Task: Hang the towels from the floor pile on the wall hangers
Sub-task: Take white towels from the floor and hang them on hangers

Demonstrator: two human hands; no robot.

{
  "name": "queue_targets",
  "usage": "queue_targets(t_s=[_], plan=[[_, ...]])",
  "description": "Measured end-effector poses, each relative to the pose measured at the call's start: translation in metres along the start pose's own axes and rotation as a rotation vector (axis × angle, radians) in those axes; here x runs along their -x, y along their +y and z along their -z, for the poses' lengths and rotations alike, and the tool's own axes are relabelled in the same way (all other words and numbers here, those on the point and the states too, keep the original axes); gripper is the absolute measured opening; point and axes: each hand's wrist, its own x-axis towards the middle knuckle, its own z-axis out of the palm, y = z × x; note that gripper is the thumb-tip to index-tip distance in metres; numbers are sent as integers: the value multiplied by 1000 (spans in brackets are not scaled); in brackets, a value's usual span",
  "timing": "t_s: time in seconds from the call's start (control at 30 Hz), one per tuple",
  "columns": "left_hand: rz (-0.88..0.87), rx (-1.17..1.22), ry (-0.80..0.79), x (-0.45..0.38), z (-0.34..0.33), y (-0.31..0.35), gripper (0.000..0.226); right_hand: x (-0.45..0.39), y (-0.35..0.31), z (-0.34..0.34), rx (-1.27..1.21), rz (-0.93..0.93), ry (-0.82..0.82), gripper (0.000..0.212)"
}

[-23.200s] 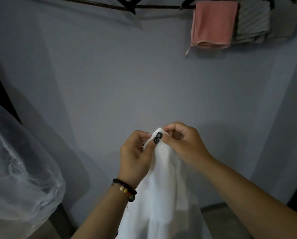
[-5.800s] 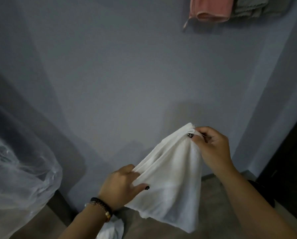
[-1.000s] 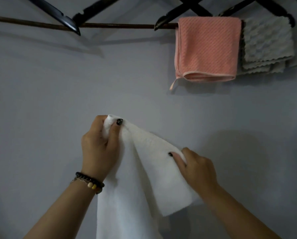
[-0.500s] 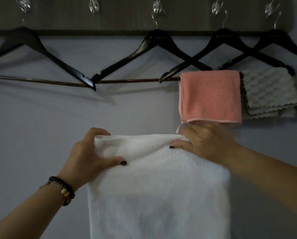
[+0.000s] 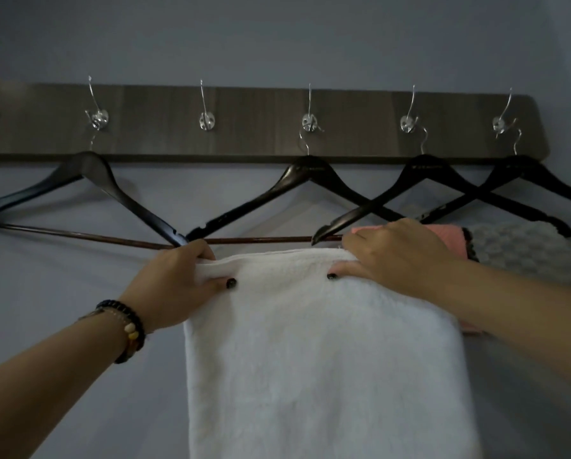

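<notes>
a white towel [image 5: 323, 359] is held up at the frame's centre, its body hanging toward 6 o'clock. its folded top edge is gripped at 9 o'clock by the left hand [image 5: 174, 286], fingers curled behind and thumb pressed on the front, a beaded bracelet [image 5: 128, 329] seen on that wrist. the same edge is pinched at 3 o'clock by the right hand [image 5: 393, 256], fingers folded over the top. just beyond, at 12 o'clock of the towel, the brown bar of a black hanger [image 5: 307, 180] is seen. a pink towel [image 5: 443, 236] and a grey towel [image 5: 522, 253] are hung at 2 o'clock. farthest, a hook rail [image 5: 260, 124] is fixed to the wall.
</notes>
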Motion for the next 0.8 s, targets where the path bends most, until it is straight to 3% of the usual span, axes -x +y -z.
queue_targets(t_s=[0.17,0.3,0.43,0.53,0.6,0.8], plan=[[-34,93,120,-34,0,13,23,-25,19,8,78,16,-9,55],[-173,-91,218,-76,-14,20,26,-42,24,17,113,39,-64,49],[-65,-217,153,-110,-31,22,48,-54,27,24,153,67,-136,48],[78,-147,2,-127,-43,18,41,-56,31,26,166,98,-175,47],[42,-253,-7,-133,-49,14,39,-56,33,28,196,123,-212,47],[28,-307,271,-142,-43,8,35,-51,43,38,269,107,-235,47]])
